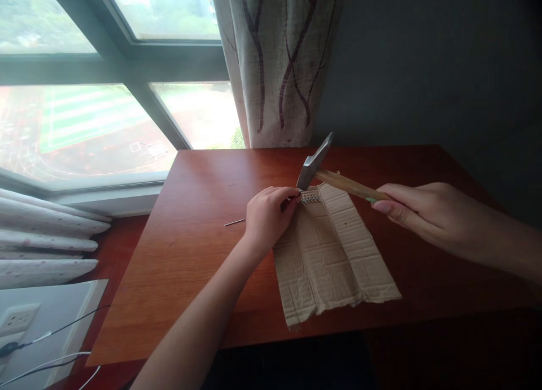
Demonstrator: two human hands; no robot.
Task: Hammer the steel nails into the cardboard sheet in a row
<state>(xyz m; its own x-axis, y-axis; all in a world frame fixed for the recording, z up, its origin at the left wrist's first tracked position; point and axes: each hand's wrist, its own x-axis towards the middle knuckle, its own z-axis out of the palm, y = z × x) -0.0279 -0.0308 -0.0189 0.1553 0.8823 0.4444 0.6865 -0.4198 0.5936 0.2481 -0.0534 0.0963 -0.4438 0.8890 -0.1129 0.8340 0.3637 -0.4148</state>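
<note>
My right hand (417,209) is wrapped round the wooden handle of a hammer (345,182). The metal head is tilted, its lower end close above the fingertips of my left hand (271,212); whether it touches anything there I cannot tell. My left thumb and forefinger are pinched together over something too small to make out, at the left end of a short strip with a dark and light pattern (310,198). This strip lies at the far end of a creased piece of cardboard (326,254). Left of my left hand lies a thin metal rod, like a nail (234,223).
The cardboard lies on a reddish-brown wooden table (190,277). Beyond the far edge hangs a patterned curtain (283,68), with windows to the left. At lower left are a wall socket (19,319) and several cables (51,359).
</note>
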